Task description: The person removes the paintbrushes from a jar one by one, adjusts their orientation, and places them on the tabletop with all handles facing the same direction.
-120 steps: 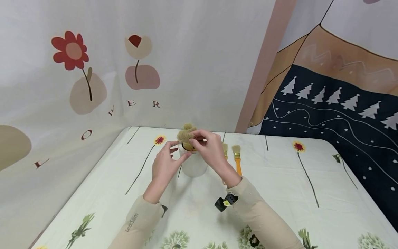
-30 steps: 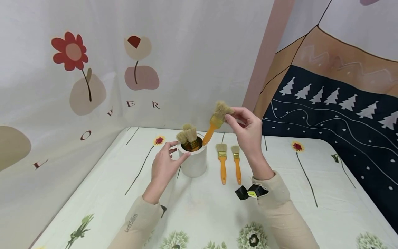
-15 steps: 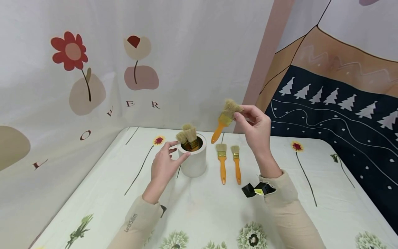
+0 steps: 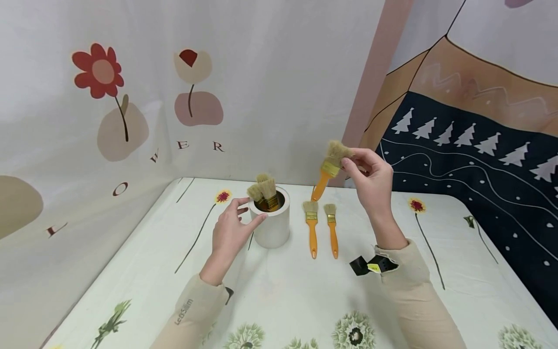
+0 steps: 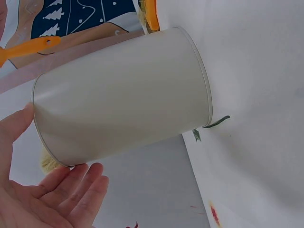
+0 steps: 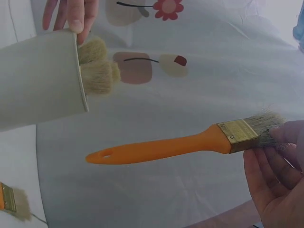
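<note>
A white cylindrical can (image 4: 271, 231) stands upright on the table, with several bristle brushes (image 4: 267, 188) leaning in it, bristles up. My left hand (image 4: 231, 232) holds the can's rim at its left and front, thumb and fingertips against it. To the right, my right hand (image 4: 372, 182) pinches a wide brush (image 4: 330, 168) by its bristles above the table, its orange handle (image 6: 161, 147) pointing down-left in the head view. Beneath it, a brush (image 4: 311, 228) and a narrower brush (image 4: 332, 230) lie side by side, bristles toward the back.
The table's flower-print white cloth (image 4: 279, 291) reaches back to a pale curtain (image 4: 279, 97) with printed flowers and letters. A dark blue tree-print cloth (image 4: 471, 150) hangs at the right. A small black device (image 4: 375, 265) is on my right wrist.
My right hand has lifted a brush from the can's mouth and carried it to the right, above the lying brushes. The left hand stays at the rim.
</note>
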A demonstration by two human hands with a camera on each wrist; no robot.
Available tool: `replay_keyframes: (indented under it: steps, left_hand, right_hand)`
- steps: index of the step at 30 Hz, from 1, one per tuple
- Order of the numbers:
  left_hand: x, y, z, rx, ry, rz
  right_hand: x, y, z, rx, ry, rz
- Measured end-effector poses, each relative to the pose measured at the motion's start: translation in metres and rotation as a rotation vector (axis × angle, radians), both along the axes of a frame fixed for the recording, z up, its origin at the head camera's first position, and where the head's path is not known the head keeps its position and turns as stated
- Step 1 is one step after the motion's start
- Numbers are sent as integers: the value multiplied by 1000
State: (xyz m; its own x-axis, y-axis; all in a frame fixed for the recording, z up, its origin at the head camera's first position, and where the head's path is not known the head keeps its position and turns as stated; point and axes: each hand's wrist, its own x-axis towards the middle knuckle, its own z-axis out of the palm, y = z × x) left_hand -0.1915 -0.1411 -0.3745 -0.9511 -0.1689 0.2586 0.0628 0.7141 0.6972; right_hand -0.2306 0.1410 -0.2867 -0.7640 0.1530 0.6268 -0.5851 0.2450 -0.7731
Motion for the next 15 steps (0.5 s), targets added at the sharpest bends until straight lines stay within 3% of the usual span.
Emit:
replay_keyframes:
  steps: [15]
  left_hand:
    - [2,0,0,1,0,-6]
  right_hand:
    - [-3,21,-14,51,-77,-62]
